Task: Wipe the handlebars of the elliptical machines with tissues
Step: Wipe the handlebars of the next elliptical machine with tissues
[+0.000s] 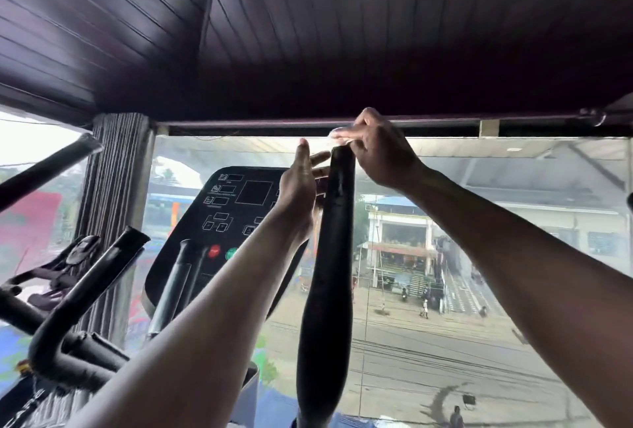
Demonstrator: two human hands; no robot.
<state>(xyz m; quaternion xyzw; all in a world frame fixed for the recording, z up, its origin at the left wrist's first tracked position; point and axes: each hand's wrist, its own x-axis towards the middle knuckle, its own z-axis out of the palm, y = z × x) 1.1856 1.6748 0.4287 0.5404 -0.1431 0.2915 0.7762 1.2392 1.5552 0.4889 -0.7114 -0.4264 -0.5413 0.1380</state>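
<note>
Pinching a tissue (339, 135) on the handlebar (330, 256) tip, the right hand (373, 150) seems to be just starting; left hand (301, 181) flat-fingered beside it, shaft and other bars likely unwiped.

Large glass window (479, 256) faces a daylit street. Above it: dark slatted ceiling (308, 33). Left of it: grey pleated curtain (113, 170).

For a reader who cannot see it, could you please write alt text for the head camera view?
A person's right hand presses a white tissue on the top of a black elliptical handlebar, while the open left hand steadies it beside. Behind stand the machine's console and a large window over a street.
</note>
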